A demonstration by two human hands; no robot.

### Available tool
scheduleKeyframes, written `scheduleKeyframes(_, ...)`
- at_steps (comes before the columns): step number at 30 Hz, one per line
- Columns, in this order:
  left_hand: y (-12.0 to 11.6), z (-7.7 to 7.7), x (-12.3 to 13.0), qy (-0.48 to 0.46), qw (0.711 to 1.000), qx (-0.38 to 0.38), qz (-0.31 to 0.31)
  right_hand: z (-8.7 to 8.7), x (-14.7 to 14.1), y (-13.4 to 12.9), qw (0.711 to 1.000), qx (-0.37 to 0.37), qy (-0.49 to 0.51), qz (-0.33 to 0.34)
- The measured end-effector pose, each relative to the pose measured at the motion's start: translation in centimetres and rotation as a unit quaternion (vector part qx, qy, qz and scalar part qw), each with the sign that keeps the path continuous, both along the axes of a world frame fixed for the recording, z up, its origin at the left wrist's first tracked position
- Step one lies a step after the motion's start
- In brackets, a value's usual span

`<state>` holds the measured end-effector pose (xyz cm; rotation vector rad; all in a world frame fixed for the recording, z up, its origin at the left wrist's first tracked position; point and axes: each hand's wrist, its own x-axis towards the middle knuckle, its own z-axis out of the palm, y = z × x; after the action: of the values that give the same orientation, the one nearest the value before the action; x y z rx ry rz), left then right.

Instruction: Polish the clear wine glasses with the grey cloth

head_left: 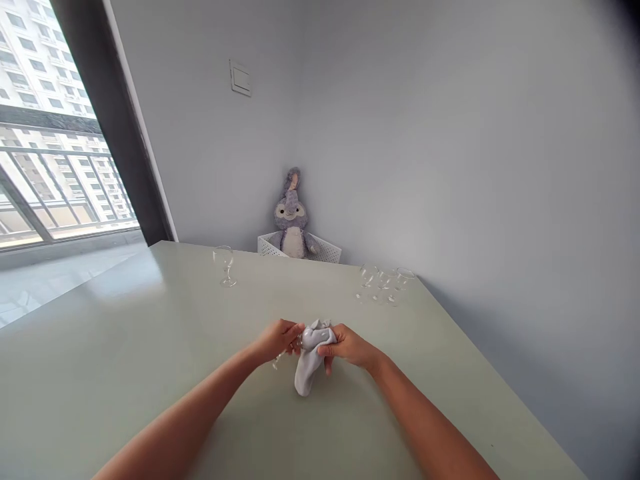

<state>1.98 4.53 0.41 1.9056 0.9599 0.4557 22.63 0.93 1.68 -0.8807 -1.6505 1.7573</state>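
Over the middle of the table my left hand grips a small stemmed glass by its stem, with the foot poking out below the fingers. The glass lies tilted on its side, its bowl pointing right. A light grey cloth wraps around part of the bowl, and one end hangs down. My right hand is closed on the cloth, pressing it against the glass from the right. The glass's rim is hidden by the cloth and fingers.
One stemmed glass stands upright at the back left of the pale table. Several similar glasses stand close together at the back right, near the table's edge. Behind the table, a plush toy sits in a white basket.
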Motion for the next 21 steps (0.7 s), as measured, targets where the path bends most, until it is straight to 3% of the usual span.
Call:
scheduleKeyframes(3,-0.2,-0.3,0.1,0.069,0.964,0.242,0.087,-2.7,-0.7,1.2,0.991,-0.044,0.073,-0.100)
scheduleKeyframes(4,-0.2,-0.4,0.1,0.087,0.948,0.293,0.086,-3.5,-1.0,1.5,0.986,-0.058,0.095,-0.123)
scheduleKeyframes(6,-0.2,-0.6,0.0,0.112,0.936,0.325,0.075,-4.6,-1.3,1.7,0.982,-0.074,0.114,-0.128)
scheduleKeyframes(9,-0.1,-0.6,-0.1,0.108,0.966,0.214,0.094,-4.7,-1.1,1.2,0.993,-0.062,0.075,-0.066)
scheduleKeyframes(12,-0.1,-0.3,-0.2,0.043,0.998,-0.017,0.035,-3.4,-0.6,0.3,0.999,-0.030,0.031,-0.019)
scheduleKeyframes(14,0.0,-0.1,-0.1,-0.018,0.987,-0.155,-0.029,-2.3,-0.1,-0.1,1.000,-0.004,0.021,-0.013)
scheduleKeyframes(16,-0.1,0.0,0.2,-0.065,0.969,-0.230,-0.056,-1.5,0.3,-0.3,1.000,0.014,0.012,-0.017)
scheduleKeyframes(18,-0.2,-0.2,0.6,-0.067,0.973,-0.216,-0.048,-1.3,0.7,-0.2,0.999,0.025,0.005,-0.035)
scheduleKeyframes(21,-0.6,-0.9,1.0,0.010,0.999,-0.020,0.039,-2.0,0.9,0.3,0.996,0.032,0.010,-0.083)
